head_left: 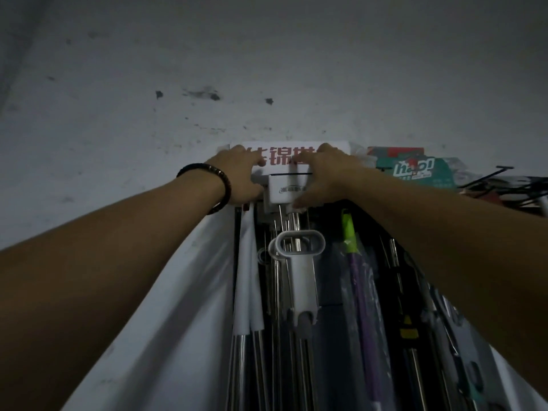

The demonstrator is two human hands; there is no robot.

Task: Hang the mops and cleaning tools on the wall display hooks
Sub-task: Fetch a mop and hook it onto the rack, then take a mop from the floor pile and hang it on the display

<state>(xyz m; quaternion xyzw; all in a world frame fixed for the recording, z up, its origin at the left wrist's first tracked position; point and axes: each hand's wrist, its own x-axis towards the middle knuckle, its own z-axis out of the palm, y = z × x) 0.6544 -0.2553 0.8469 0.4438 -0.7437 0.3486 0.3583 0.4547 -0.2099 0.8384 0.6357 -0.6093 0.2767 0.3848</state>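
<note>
Both arms reach up to the top of a wall display. My left hand (pixel 241 176), with a dark bead bracelet at the wrist, grips the left side of a white mop head (pixel 285 189) held against the wall. My right hand (pixel 323 176) grips its right side, thumb under the lower edge. The mop's steel pole (pixel 293 229) hangs straight down from the head, passing behind a white oval loop handle (pixel 299 243) of another hanging mop. A white sign with red characters (pixel 281 157) sits just above, partly covered by my fingers. The hook is hidden.
Several mops with steel poles hang below in a dark rack. A green and purple handle (pixel 351 241) hangs to the right. Packaged goods with teal labels (pixel 415 170) and black wire hooks (pixel 489 182) sit at upper right. A stained grey wall (pixel 207 69) fills the top.
</note>
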